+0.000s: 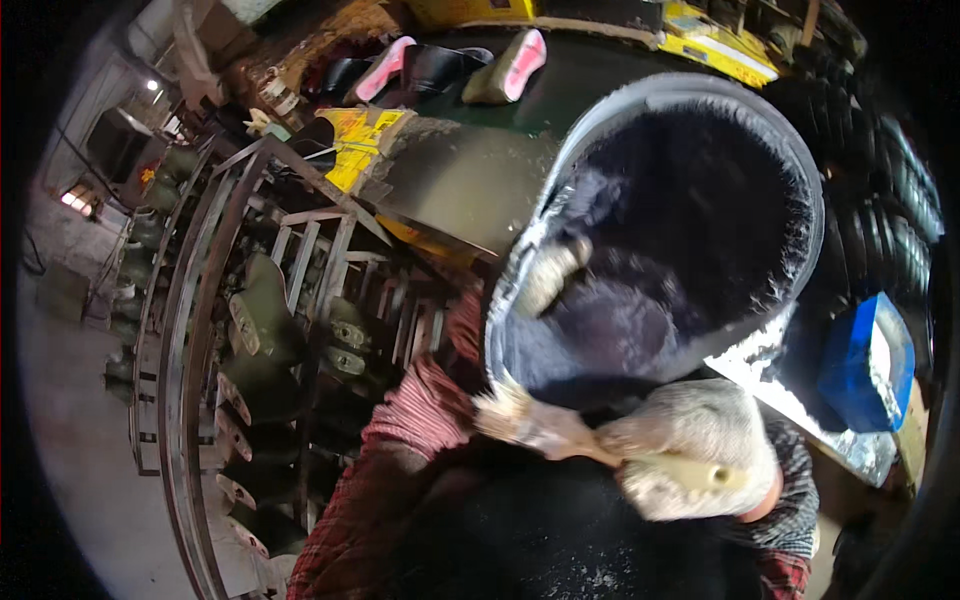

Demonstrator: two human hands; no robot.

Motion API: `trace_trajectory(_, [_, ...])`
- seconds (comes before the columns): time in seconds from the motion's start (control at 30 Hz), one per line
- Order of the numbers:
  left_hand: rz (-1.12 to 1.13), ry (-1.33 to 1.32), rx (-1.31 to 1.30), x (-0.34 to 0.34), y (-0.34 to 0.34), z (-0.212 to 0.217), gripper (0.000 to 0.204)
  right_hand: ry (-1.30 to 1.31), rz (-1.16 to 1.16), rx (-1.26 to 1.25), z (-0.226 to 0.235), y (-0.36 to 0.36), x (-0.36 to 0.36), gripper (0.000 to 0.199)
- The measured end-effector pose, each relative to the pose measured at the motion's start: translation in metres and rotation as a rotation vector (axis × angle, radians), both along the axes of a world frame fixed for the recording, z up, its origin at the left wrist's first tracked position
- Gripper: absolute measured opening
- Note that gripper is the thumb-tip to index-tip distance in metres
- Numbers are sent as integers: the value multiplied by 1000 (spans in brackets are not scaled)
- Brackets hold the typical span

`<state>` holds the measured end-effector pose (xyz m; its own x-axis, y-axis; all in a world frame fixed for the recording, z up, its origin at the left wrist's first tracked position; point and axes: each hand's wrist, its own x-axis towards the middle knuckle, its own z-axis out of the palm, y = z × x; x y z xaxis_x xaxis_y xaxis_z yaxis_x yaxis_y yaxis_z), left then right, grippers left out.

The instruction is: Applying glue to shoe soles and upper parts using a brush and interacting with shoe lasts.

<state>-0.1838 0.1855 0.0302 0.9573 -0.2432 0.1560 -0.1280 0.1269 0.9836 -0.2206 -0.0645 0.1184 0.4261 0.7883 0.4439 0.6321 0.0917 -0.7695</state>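
Observation:
A large round bucket [813, 190] with a pale grey rim and a dark inside is tilted toward me, its inner wall crusted with whitish stuff. My left hand [552, 276], in a light glove, grips its left wall; the thumb shows inside, while the other fingers are hidden behind the wall. Just below the near rim, my right hand [700, 440], in a white knit glove, is closed around the wooden handle of a paintbrush [540, 428]. The brush's pale bristles point left, close to the bucket's lower left edge.
On the left stands a metal rack [190, 330] with several olive boot-shaped pieces [262, 315]. Dark boots with pink soles [524, 65] lie on the bench [455, 180] ahead. A blue container [868, 365] is at right, below stacked black items [880, 230].

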Motion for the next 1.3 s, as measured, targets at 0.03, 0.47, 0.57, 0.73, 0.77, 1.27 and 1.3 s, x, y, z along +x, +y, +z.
trace_trajectory(0.03, [10,-16,21,9,2,-3,58,58,70,-25,-7,-13,3,29])
trace_trajectory(0.47, [-25,-254,260,6,-2,-8,60,234,-1088,14,-27,-82,-36,10])
trace_trajectory(0.57, [-80,-346,329,0,0,-15,60,-249,-709,-55,-26,-83,-39,12])
trace_trajectory(0.73, [-129,-481,442,-40,5,-17,62,11,-1060,268,-36,-115,6,20])
trace_trajectory(0.77, [-101,-445,425,-43,3,-20,62,-51,-1139,405,-31,-118,13,22])
trace_trajectory(1.27, [772,-420,430,-8,14,21,43,396,-846,216,-104,-100,-8,26])
trace_trajectory(1.3, [803,-446,309,3,7,26,46,-65,-918,121,-110,-105,-5,32])
